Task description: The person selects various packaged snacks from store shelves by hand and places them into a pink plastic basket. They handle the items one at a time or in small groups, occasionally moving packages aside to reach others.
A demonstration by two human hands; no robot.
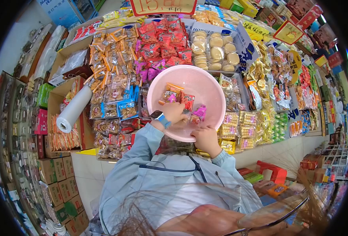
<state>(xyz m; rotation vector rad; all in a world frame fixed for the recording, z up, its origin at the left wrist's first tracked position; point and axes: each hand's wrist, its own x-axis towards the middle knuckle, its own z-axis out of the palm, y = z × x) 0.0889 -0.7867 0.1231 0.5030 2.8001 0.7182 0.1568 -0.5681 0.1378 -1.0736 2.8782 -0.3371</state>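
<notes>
A pink plastic basket (215,84) with perforated walls rests over the snack display in front of me. Inside it lie an orange packet (173,89), a red packet (187,100) and purple-wrapped pieces (200,111). My left hand (173,113), with a watch (158,115) on its wrist, reaches into the basket among the packets. Its fingers are curled, and what they hold, if anything, is hidden. On the near right side, my right hand (206,138) grips the basket's rim, fingers closed over the edge.
Behind the basket are piles of red packets (168,39), orange packets (113,53) and bagged round biscuits (216,54). A roll of plastic bags (74,108) stands at left. Price signs (289,32) rise above the display. Cardboard boxes (63,173) are stacked at lower left.
</notes>
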